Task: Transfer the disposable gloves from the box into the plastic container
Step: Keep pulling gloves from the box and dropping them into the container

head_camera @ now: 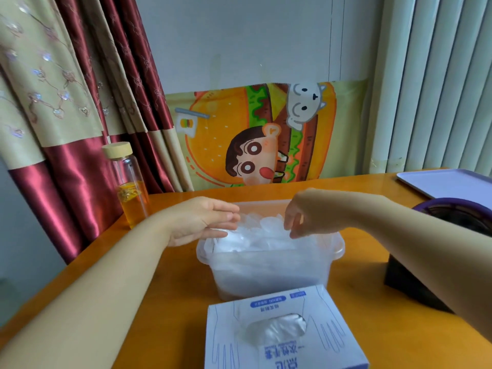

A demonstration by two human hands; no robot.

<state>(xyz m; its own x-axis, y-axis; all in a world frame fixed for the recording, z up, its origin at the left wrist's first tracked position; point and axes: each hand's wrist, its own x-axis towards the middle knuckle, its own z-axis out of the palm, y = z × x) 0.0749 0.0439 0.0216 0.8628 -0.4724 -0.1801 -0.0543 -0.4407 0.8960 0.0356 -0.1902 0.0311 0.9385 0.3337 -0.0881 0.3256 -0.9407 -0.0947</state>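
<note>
- Filling the clear plastic container (269, 275) up to its rim, the disposable gloves (263, 237) lie as a crumpled, see-through heap whose top rises a little above the edge.
- That container stands in the middle of the orange wooden table (170, 288), just behind the box (287, 350), and the two are almost touching.
- The box is white with blue print and glove outlines. It lies flat with its oval opening upward, and a wad of thin film (277, 327) shows in the opening.
- The left hand (202, 222) is at the container's left rim with its palm turned toward the heap. Its fingers are straight and close together, their tips over the left part of the pile, and it grips nothing.
- The right hand (311, 214) hangs over the right side of the pile with the wrist high. Its fingers bend downward and the tips meet the topmost gloves; whether thumb and finger pinch one, I cannot tell.
- Both forearms are bare and reach in from the near side.
- A glass bottle (130, 182) with a pale lid stands at the table's left edge, amber liquid in its lower half.
- On the right, partly hidden by the right forearm, sits a dark tub (458, 217) with a purple rim. Beyond it a lilac tray (450, 185) lies at the far corner.
- Behind the table a cartoon burger poster (255, 137) leans on the wall, with a red-and-beige curtain (66, 115) to the left and white vertical blinds (439, 83) to the right.
</note>
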